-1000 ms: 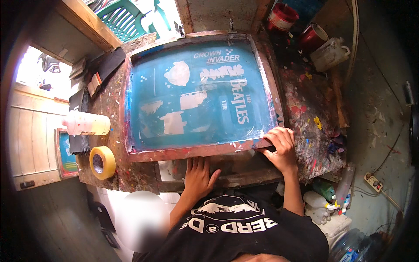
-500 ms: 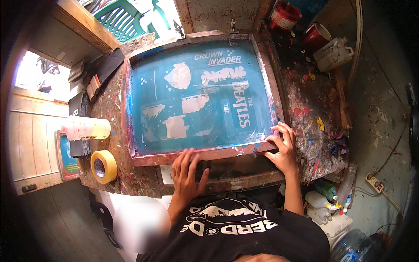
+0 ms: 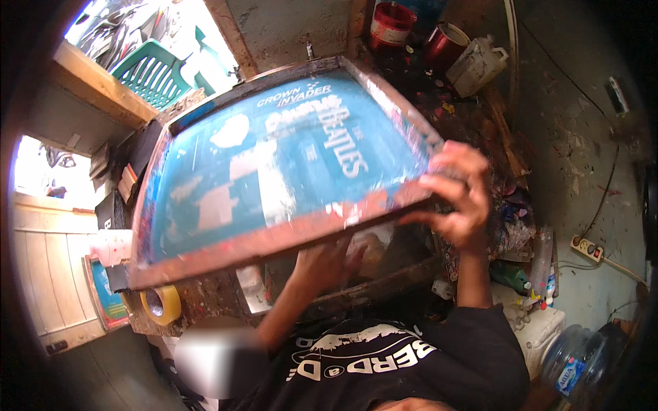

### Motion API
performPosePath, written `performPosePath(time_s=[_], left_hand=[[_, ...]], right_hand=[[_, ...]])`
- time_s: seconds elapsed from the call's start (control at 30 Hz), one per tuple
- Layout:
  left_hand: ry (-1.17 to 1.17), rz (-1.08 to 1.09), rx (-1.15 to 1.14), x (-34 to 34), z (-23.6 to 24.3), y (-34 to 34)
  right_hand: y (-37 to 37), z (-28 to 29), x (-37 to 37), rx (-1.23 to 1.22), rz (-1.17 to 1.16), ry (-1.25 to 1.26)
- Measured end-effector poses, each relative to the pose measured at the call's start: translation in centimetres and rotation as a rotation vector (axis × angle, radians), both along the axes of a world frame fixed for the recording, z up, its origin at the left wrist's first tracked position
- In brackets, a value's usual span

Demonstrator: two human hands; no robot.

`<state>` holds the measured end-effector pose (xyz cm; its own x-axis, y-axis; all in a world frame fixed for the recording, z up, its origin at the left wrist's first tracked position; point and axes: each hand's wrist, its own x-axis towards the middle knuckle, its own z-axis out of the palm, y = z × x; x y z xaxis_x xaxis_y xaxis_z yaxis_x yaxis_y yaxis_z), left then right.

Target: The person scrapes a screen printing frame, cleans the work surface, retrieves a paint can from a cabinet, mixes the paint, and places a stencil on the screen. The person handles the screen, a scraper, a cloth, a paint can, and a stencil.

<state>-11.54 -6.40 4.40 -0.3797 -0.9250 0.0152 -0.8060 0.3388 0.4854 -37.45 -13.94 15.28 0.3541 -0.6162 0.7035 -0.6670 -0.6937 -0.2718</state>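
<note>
A wooden-framed screen [image 3: 226, 171] with blue-green mesh, white lettering and pale patches sits tilted over the paint-spattered bench. My right hand [image 3: 458, 192] grips its near right corner, fingers over the rim, thumb underneath, holding that end raised. My left hand [image 3: 327, 257] reaches beneath the near edge above a dark, smooth panel [image 3: 391, 267]; its fingers are blurred and partly hidden by the frame. A yellow tape roll [image 3: 164, 305] and a pinkish bottle [image 3: 110, 245], partly covered by the screen, stand at the left.
Two red cans [image 3: 391, 27] and a pale jug [image 3: 480, 67] stand at the back right. A green plastic chair [image 3: 147, 72] shows outside the opening. A power strip [image 3: 587, 248] hangs on the right wall, above a large water bottle [image 3: 576, 359]. Smaller bottles [image 3: 521, 274] lie low at the right.
My right hand has risen, lifting and tilting the screen, whose left end now reaches nearer me. My left hand has moved rightward under its near edge. The view has also shifted.
</note>
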Motion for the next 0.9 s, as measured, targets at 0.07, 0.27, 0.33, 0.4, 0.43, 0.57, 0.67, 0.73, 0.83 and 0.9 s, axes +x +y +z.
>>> performPosePath(time_s=[0.07,0.27,0.33,0.4,0.43,0.57,0.67,0.73,0.83,0.9], left_hand=[[-0.058,-0.053,-0.185,-0.4,-0.1,-5.1],[-0.219,0.033,-0.301,1.4,-1.5,-8.6],[-0.197,0.073,-0.278,2.5,-2.1,-8.3],[-0.117,0.084,-0.279,3.8,-2.9,-8.7],[-0.081,0.118,-0.316,4.7,-3.3,-9.1],[0.008,0.094,-0.283,7.2,-5.5,-11.1],[-0.102,0.044,-0.234,7.6,-6.9,-11.6],[0.018,0.080,-0.296,7.4,-7.5,-11.6],[0.072,0.100,-0.303,6.9,-8.0,-11.7],[0.048,0.084,-0.268,6.8,-8.3,-11.9]], right_hand=[[-2.7,3.0,0.9,-0.159,0.003,-0.079],[-15.2,11.1,3.8,-0.514,-0.058,-0.193],[-20.8,14.2,4.2,-0.696,-0.105,-0.074],[-27.0,17.0,5.8,-0.683,-0.170,-0.073],[-29.7,18.4,6.7,-0.677,-0.203,-0.071],[-38.7,21.6,9.6,-0.414,-0.336,0.149],[-44.0,21.3,10.1,-0.448,-0.323,0.208],[-48.0,21.8,10.1,-0.477,-0.457,0.302],[-54.3,21.2,9.2,-0.512,-0.434,0.321],[-58.5,20.6,9.1,-0.455,-0.343,0.188]])
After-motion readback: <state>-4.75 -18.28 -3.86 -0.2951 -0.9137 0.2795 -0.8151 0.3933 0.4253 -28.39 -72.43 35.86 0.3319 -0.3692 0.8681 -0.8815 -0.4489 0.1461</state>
